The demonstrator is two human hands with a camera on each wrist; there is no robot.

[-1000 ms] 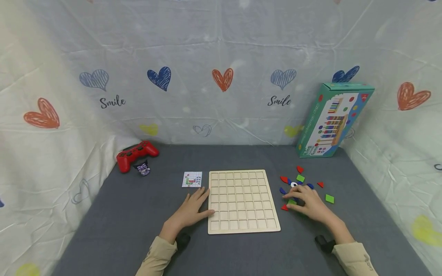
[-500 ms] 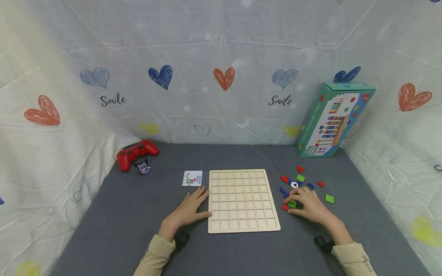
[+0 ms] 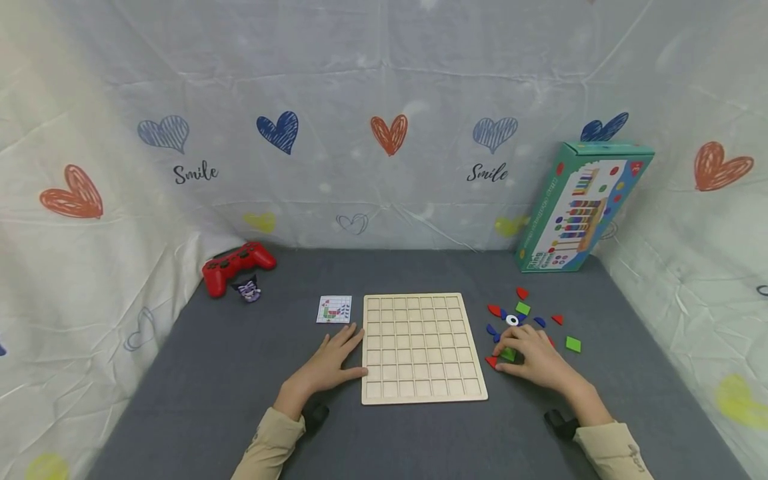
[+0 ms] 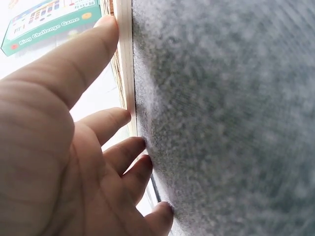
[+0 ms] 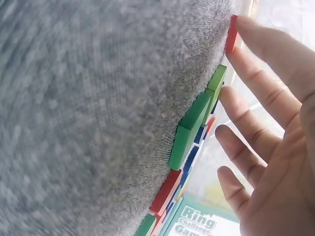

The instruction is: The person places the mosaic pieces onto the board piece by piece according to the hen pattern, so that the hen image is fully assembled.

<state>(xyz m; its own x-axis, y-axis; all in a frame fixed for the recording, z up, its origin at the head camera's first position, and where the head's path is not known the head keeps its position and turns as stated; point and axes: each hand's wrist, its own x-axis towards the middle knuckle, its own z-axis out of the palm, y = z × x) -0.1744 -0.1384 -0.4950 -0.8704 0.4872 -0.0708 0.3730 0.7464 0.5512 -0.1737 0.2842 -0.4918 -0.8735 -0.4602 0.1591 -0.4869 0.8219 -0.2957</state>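
The square wooden grid board [image 3: 423,350] lies flat on the table. My left hand [image 3: 324,367] rests at its left edge, fingers spread and thumb tip on the rim; the left wrist view shows the fingertips along the board's side [image 4: 126,59]. Right of the board, my right hand [image 3: 534,355] is low over loose coloured pieces. Its thumb and index finger pinch a small red triangle [image 3: 491,362], seen edge-on as a red piece [image 5: 232,34] in the right wrist view. A green square [image 3: 509,355] lies partly under the fingers.
Blue, red and green pieces and a white ring-shaped piece [image 3: 512,321] lie beyond the right hand. A pattern card [image 3: 334,310] lies left of the board's top. A red game controller [image 3: 239,268], a small purple figure [image 3: 248,289] and a green game box [image 3: 582,210] stand farther back.
My right thumb and index finger have closed in on the red triangle, which has shifted slightly left. My left hand stays at the board's edge.
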